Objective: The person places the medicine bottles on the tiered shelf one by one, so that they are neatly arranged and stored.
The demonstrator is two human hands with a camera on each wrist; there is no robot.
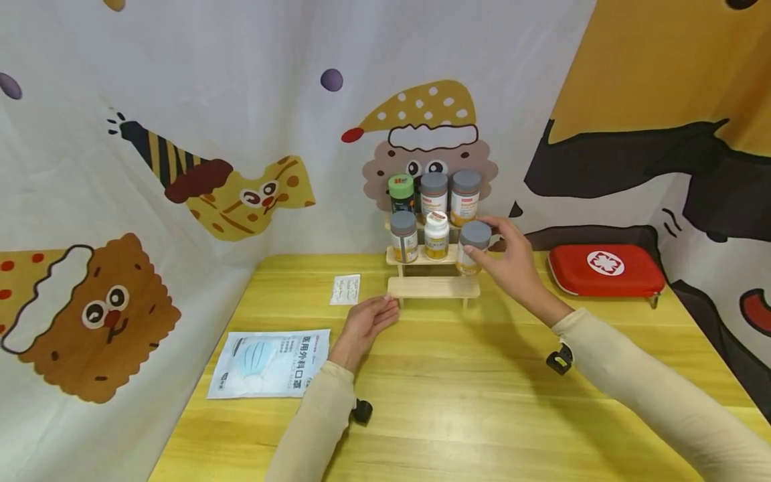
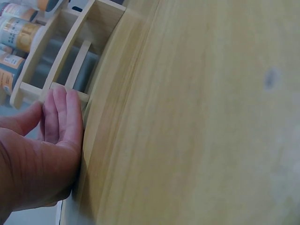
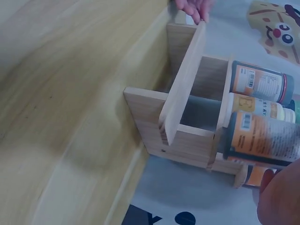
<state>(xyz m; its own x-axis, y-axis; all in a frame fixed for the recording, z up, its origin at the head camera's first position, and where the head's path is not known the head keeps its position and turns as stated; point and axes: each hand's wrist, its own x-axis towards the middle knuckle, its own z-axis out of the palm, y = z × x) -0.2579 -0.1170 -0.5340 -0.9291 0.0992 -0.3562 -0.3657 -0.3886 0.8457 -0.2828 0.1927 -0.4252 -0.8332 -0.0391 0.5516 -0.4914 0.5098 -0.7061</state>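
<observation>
A stepped wooden rack (image 1: pixel 434 288) stands at the back of the table. My right hand (image 1: pixel 515 261) grips a grey-lidded supplement bottle (image 1: pixel 471 258) by its sides, at the right end of the middle step. Whether its base touches the step cannot be told. Left of it on that step are a small white bottle (image 1: pixel 436 242) and another grey-lidded bottle (image 1: pixel 404 244). The top step bears a green-lidded bottle (image 1: pixel 401 193) and two grey-lidded bottles (image 1: pixel 466 197). My left hand (image 1: pixel 366 325) pinches the left end of the bottom step between thumb and fingers (image 2: pixel 70 112).
A red first-aid case (image 1: pixel 605 271) lies right of the rack. On the left are a face-mask packet (image 1: pixel 265 365) and a small printed white packet (image 1: pixel 345 290). A patterned cloth (image 1: pixel 289 120) hangs behind the table.
</observation>
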